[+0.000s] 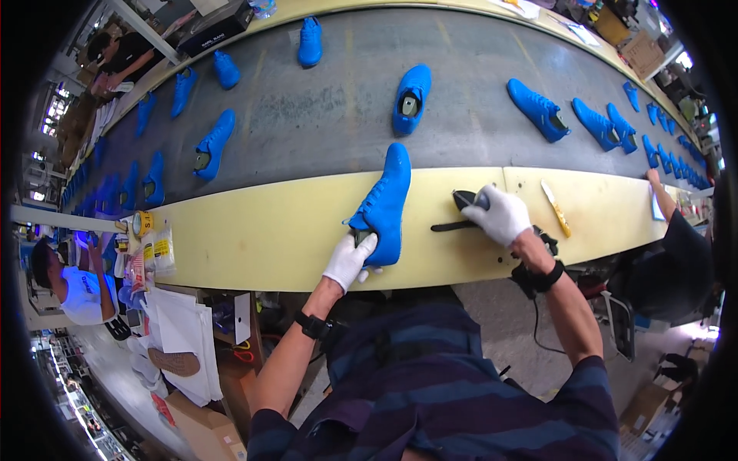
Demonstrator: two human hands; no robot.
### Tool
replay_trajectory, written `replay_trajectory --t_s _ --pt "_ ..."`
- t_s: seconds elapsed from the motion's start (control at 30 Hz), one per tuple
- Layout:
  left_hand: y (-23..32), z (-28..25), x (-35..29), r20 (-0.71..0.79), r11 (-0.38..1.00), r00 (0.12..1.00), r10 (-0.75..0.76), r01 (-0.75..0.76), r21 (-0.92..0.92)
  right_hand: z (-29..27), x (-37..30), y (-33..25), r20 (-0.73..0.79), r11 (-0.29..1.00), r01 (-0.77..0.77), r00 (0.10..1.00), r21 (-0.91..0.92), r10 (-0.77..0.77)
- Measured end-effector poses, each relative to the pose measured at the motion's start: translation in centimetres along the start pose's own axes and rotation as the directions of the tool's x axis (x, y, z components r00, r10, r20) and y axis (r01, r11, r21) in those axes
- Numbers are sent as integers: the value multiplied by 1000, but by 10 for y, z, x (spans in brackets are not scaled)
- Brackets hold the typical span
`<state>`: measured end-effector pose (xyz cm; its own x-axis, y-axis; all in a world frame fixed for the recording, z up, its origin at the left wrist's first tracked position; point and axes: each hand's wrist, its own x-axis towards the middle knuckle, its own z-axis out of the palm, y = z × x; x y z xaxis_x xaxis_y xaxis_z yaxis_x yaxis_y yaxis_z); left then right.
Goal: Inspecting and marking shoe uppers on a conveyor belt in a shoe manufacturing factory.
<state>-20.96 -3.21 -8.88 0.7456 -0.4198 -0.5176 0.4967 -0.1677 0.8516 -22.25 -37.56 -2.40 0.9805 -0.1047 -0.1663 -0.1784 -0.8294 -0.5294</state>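
My left hand (350,261), in a white glove, grips a blue lace-up shoe (390,196) by its heel and collar. The shoe lies tilted over the pale yellow bench top (254,230), toe pointing away from me. In my right hand (501,215), also gloved in white, is a dark tool with a pointed flat end (463,200); its kind is not clear. The fingers are closed around it from above. A thin black bar (452,227) lies on the bench beside that hand. Apart from both hands, a yellow-handled knife (556,211) rests to the right.
Beyond the bench runs a grey conveyor belt (284,100) with several blue shoes, the nearest one (412,100) just past mine. A roll of yellow tape (143,223) stands at the bench's left end. A co-worker's arm (663,192) reaches in at right; other people are at left.
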Motion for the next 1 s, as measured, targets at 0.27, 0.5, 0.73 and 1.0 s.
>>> replay_trajectory --t_s 0.27,0.5,0.73,1.0 --pt "-1 12 6 -67 998 997 -35 38 47 34 11 -93 95 898 77 987 432 -130" --pt "-9 7 13 -87 979 994 -63 78 189 48 25 -99 131 916 93 979 391 -156" --pt "-2 9 9 -95 992 995 -39 51 118 32 21 -108 235 965 34 967 261 -98" --pt "-8 6 12 -142 979 988 -63 89 184 35 21 -104 245 960 41 963 279 -112"
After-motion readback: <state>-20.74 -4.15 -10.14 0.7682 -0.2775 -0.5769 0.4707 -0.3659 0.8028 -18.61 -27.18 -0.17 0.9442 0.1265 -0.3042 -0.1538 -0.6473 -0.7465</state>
